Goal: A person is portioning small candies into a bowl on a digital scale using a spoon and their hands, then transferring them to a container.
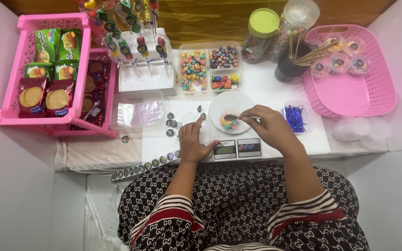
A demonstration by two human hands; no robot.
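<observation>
My right hand [269,126] pinches a small spoon [238,117] whose bowl sits over a little clear cup of coloured candies [229,122]. The cup stands on the round white pan of a small digital scale [232,148]. My left hand [193,140] rests beside the scale, fingers spread on a clear plastic lid [206,131], holding nothing. Round stickers [170,123] lie just left of that hand.
A divided clear box of candies [209,68] stands behind the scale, two jars [261,35] and a dark cup of sticks [294,62] further right. A pink basket [350,93] holds filled cups. A pink rack of snack packs [47,69] stands left. Blue twist ties [296,118] lie in a tray.
</observation>
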